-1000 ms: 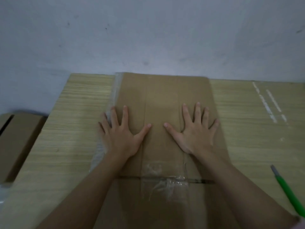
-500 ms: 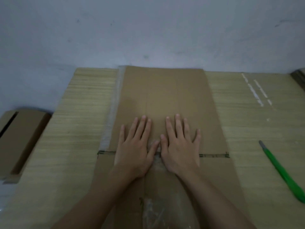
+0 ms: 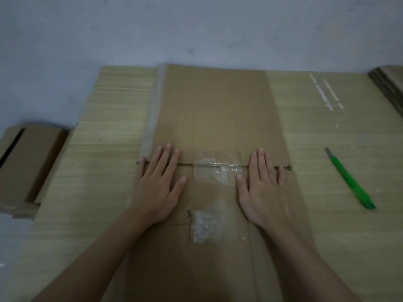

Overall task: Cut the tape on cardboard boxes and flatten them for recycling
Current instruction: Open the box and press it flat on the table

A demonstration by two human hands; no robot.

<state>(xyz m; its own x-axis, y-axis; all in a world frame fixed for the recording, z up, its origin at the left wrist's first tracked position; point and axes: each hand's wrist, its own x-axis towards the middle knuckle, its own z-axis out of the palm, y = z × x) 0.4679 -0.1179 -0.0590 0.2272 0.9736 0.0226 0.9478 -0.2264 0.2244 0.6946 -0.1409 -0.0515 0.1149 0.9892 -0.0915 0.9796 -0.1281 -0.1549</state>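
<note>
Left hand (image 3: 158, 188) and right hand (image 3: 262, 190), fingers extended and gripping nothing, pressed palm-down on flattened cardboard box (image 3: 216, 110); green utility knife (image 3: 351, 182) near table's (image 3: 104, 149) right edge.

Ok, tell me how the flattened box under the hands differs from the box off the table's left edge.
The flattened cardboard box lies as a flat sheet on the wooden table, while the box on the left sits lower, beside the table. The flattened box has clear tape scraps on it; none shows on the left box. Both hands, left and right, press palm-down on the flattened box; nothing touches the other. Both are plain brown cardboard.
</note>
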